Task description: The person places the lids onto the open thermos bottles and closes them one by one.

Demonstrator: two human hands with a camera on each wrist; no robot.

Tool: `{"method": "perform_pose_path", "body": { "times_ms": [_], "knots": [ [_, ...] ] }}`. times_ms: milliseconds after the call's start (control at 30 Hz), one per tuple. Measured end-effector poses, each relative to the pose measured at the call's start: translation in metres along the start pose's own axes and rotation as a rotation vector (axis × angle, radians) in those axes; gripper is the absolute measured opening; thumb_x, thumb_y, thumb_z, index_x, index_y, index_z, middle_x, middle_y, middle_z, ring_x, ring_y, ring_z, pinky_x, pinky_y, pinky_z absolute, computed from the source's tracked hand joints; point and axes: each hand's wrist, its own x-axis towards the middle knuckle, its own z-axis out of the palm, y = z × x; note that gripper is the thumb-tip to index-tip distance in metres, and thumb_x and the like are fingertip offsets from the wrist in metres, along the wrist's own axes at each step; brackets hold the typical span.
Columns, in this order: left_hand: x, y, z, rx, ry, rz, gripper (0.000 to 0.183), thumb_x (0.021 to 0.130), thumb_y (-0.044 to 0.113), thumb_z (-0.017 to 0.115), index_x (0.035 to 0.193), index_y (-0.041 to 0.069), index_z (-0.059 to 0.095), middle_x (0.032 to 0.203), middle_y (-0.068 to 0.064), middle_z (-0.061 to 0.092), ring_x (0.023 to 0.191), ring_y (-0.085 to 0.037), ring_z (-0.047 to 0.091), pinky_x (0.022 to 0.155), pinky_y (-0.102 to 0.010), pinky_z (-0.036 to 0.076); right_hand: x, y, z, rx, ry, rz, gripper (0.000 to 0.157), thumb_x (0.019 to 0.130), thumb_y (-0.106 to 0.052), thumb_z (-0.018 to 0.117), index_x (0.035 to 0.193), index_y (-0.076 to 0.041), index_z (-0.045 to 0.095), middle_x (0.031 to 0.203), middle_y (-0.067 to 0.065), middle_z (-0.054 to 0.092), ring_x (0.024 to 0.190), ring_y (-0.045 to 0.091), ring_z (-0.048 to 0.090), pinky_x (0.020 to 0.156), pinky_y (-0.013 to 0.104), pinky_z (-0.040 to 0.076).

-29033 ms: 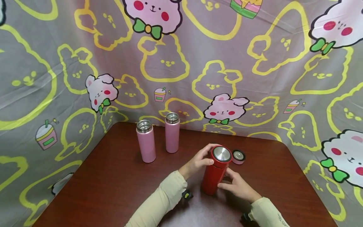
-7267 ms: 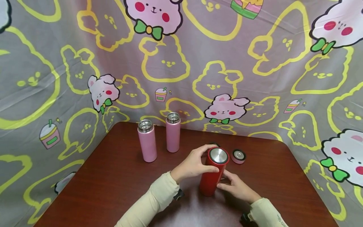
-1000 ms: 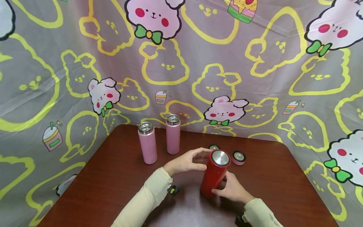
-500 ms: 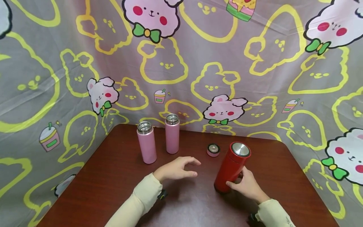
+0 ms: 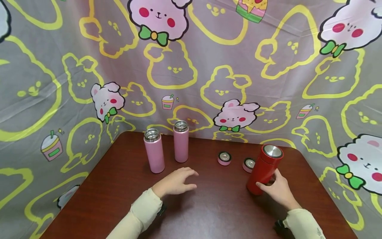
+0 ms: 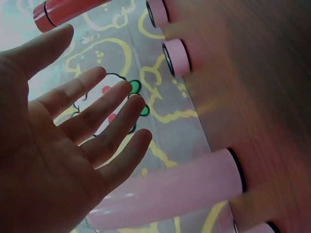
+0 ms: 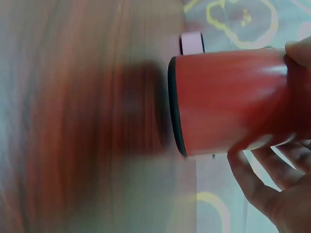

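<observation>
A red thermos (image 5: 264,171) with a silver-topped lid leans slightly to the right in the head view. My right hand (image 5: 279,189) grips its body, fingers and thumb wrapped around it. In the right wrist view the black base of the thermos (image 7: 228,102) shows just off the table, a shadow beside it. My left hand (image 5: 176,182) holds nothing; its fingers are spread in the left wrist view, and the nearest things to it are two pink bottles without lids, a front one (image 5: 155,154) and a back one (image 5: 181,142).
Two pink lids lie upturned on the brown table (image 5: 203,212): one lid (image 5: 224,158) at the back middle, another lid (image 5: 248,165) partly behind the thermos. A cartoon-printed cloth (image 5: 191,66) hangs along the back and sides of the table.
My left hand has let go of the red thermos's top and drawn back left. My right hand has carried the thermos to the right, uncovering the middle pink lid.
</observation>
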Motion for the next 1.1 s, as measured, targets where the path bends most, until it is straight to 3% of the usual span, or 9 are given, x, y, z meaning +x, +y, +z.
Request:
{"method": "perform_pose_path", "body": {
  "times_ms": [333,567,900,1100],
  "knots": [
    [-0.01,-0.015,0.003,0.075,0.031,-0.029,0.044,0.088,0.034,0.066,0.123,0.008,0.06,0.12,-0.003,0.058,0.113,-0.02,0.053,0.095,-0.038,0.042,0.01,0.022,-0.017,-0.078,0.08,0.077,0.069,0.078,-0.033,0.077,0.125,0.001,0.04,0.113,0.023,0.056,0.096,0.04,0.061,0.066,0.025,0.049],
    [-0.012,-0.019,0.003,0.059,0.039,-0.051,0.042,0.087,0.031,0.067,0.122,0.009,0.06,0.119,-0.003,0.058,0.112,-0.02,0.053,0.094,-0.038,0.043,0.021,0.032,-0.022,-0.08,0.093,0.112,0.074,0.081,-0.039,0.073,0.129,0.003,0.036,0.116,0.025,0.053,0.1,0.042,0.057,0.073,0.043,0.051],
    [-0.008,-0.024,0.005,0.048,0.054,-0.057,0.041,0.088,0.031,0.067,0.121,0.009,0.06,0.118,-0.003,0.059,0.112,-0.02,0.053,0.095,-0.039,0.043,0.027,0.038,-0.027,-0.071,0.112,0.134,0.071,0.082,-0.037,0.072,0.127,0.004,0.036,0.114,0.027,0.053,0.099,0.043,0.057,0.069,0.035,0.049],
    [-0.005,-0.026,0.006,0.025,0.06,-0.066,0.04,0.089,0.03,0.066,0.121,0.008,0.06,0.118,-0.005,0.06,0.111,-0.021,0.054,0.094,-0.04,0.043,0.025,0.036,-0.027,-0.048,0.076,0.157,0.074,0.084,-0.039,0.07,0.13,0.005,0.032,0.119,0.028,0.049,0.103,0.047,0.054,0.077,0.048,0.051]
  ]
}}
